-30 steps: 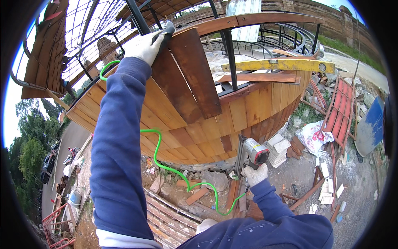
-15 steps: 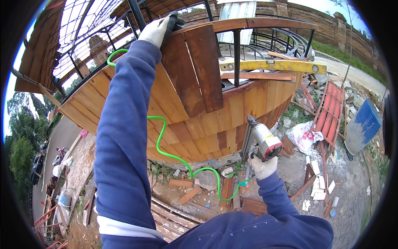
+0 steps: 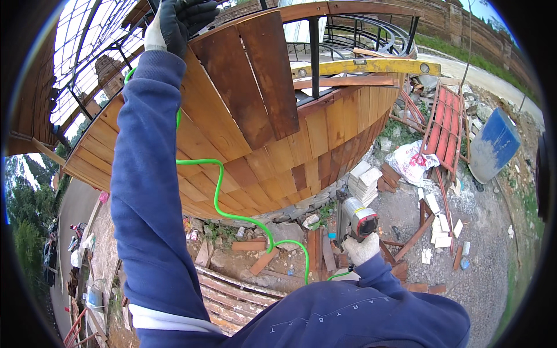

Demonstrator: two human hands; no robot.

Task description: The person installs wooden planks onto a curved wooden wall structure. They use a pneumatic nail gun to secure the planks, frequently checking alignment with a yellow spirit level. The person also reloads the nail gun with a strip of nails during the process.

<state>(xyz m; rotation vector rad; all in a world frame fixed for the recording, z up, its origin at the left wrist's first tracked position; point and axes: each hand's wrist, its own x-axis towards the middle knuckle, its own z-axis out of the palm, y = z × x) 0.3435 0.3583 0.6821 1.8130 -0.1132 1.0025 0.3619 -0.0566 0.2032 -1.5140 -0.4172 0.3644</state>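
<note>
My left hand, in a white glove with a black palm, is raised beside the top edge of the planked wall, fingers stretched out and holding nothing. Just right of it, two dark wooden boards stand side by side on the curved wall, a thin gap between them. Low on the right, my gloved right hand grips a nail gun with a silver body and a red-rimmed cap. The nail gun is held away from the planks. A green air hose hangs down the wall and runs toward my right hand.
A yellow spirit level lies along the wall's upper ledge behind a black post. White tiles, wood offcuts and a white sack cover the ground. A red metal frame and a blue drum stand right.
My left hand has come off the tops of the dark boards and moved left, its fingers opening. The nail gun has dropped lower, away from the wall. My view has shifted slightly.
</note>
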